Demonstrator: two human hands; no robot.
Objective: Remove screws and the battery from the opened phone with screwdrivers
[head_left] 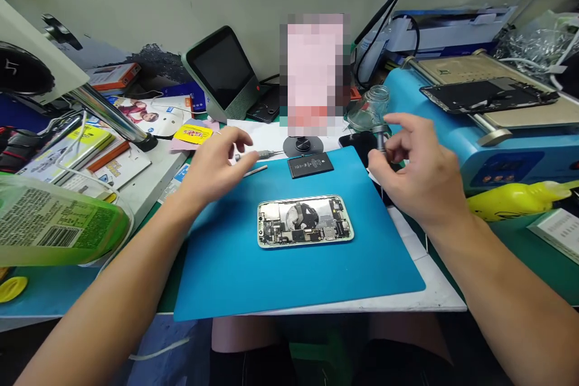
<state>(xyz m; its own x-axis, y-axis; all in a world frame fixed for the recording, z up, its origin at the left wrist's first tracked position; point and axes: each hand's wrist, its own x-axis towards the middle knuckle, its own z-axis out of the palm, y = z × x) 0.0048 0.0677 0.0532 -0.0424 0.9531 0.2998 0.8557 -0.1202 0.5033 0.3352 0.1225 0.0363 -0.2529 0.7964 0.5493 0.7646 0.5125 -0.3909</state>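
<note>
An opened phone (306, 221) lies on the blue mat (294, 277), its circuit boards bare and a torn dark-and-grey patch in the middle. Behind it rests a black phone battery (310, 165). My left hand (221, 163) hovers over the mat's left back edge, fingers curved and apart, nothing in them. Close by its fingertips are a grey pen-shaped screwdriver (261, 155) and a thin pale stick (256, 171). At the mat's right side, my right hand (414, 172) pinches an upright screwdriver (380, 136) with a dark grey handle; the palm partly hides its lower end.
A blue machine (511, 157) carries a detached phone screen (488, 95) at right. Nearby are a glass jar (376, 99) and a yellow bottle (515, 200). At left stand a green bottle (63, 220) and a metal post (115, 111). A blurred-out screen (315, 66) stands behind.
</note>
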